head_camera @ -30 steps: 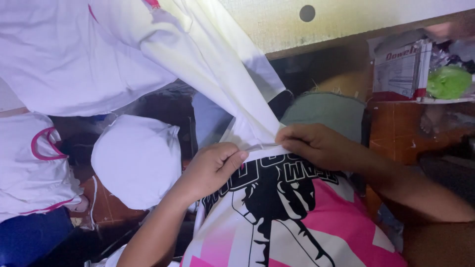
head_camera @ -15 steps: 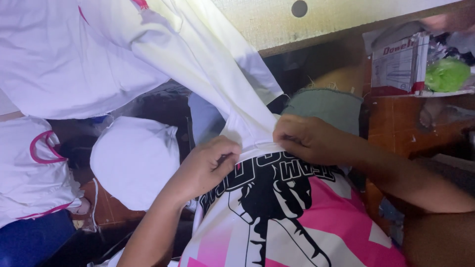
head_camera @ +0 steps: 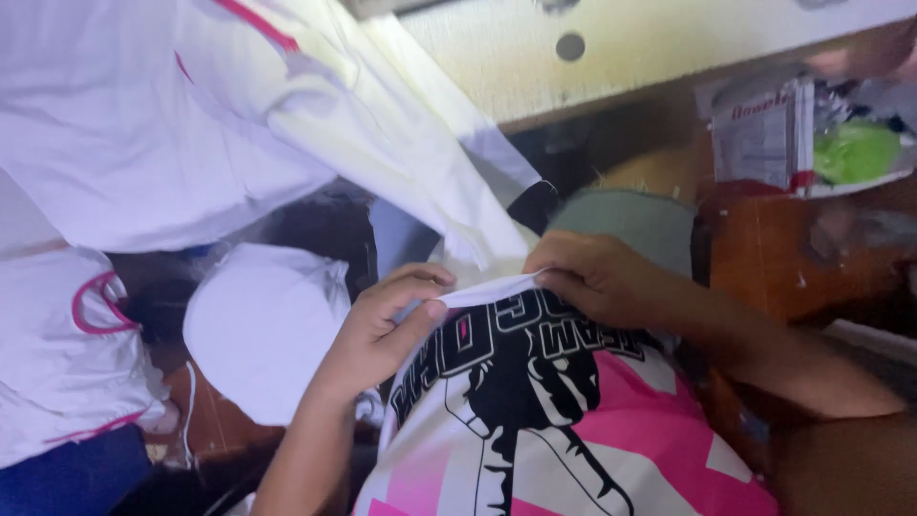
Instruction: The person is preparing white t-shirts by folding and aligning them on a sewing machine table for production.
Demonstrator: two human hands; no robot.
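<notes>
- A white, pink and black printed shirt [head_camera: 564, 430] fills the lower centre of the frame, its white top edge [head_camera: 482, 290] stretched taut between both hands.
- The left hand [head_camera: 382, 330] pinches that edge, thumb against curled fingers; the right hand [head_camera: 597, 277] is closed on its other end.
- White fabric [head_camera: 239, 143] drapes across the upper left, crowding the hands.
- A brown wooden surface [head_camera: 764, 258] shows at right, under a cream wall [head_camera: 650, 48].
- A folded white piece [head_camera: 263, 325] lies left of centre.
</notes>
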